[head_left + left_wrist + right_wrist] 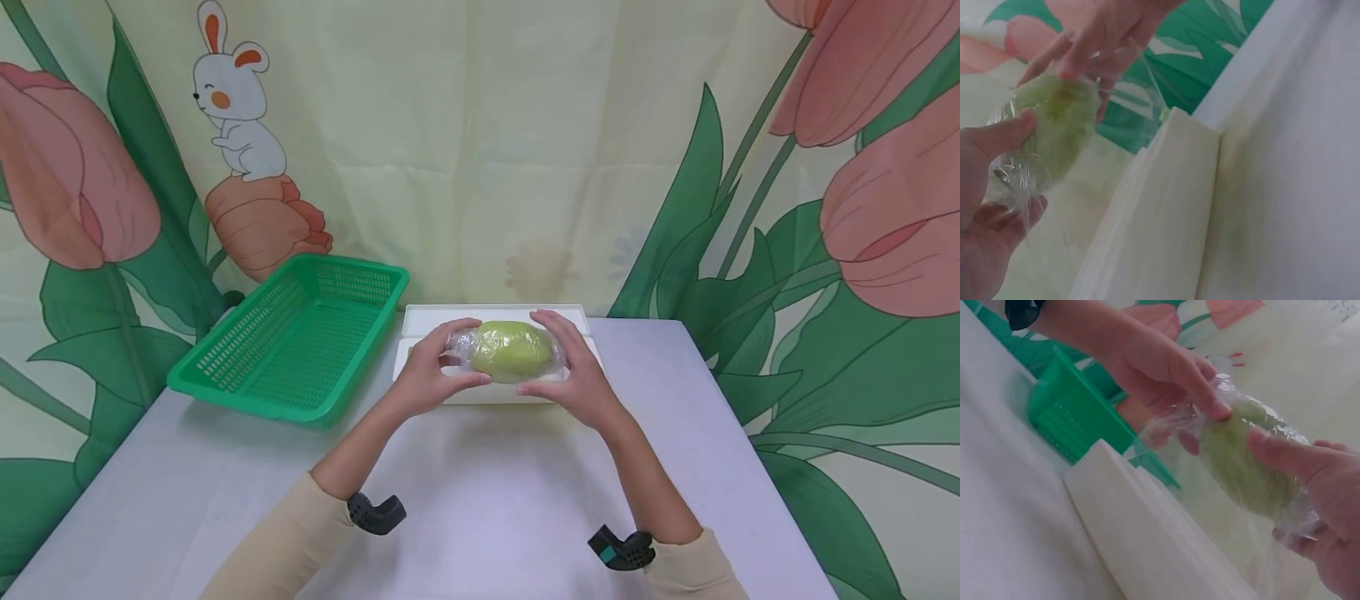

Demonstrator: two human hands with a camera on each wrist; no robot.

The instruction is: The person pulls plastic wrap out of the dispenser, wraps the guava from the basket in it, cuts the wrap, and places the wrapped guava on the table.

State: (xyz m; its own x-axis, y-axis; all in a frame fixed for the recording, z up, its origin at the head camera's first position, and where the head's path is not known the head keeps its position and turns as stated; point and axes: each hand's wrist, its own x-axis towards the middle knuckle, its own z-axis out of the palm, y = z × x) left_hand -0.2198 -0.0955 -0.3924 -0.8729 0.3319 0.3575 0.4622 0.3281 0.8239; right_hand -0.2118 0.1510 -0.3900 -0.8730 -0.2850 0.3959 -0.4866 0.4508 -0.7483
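Observation:
An oval green fruit (513,351) in clear plastic film is held up between both hands, over a white box (491,398). My left hand (432,371) grips its left end, thumb in front and fingers behind. At the other end, my right hand (573,372) holds it the same way. The right wrist view shows both thumbs pressing on the wrapped fruit (1235,464). Loose clear film (1141,81) spreads out from the fruit towards the edge of the white box (1160,206) in the left wrist view.
Left of the box, a green plastic basket (330,400) with slotted walls stands on the white table (480,517). Behind the table hangs a curtain (525,150) printed with tulips and a rabbit. A black wrist camera is strapped on each forearm.

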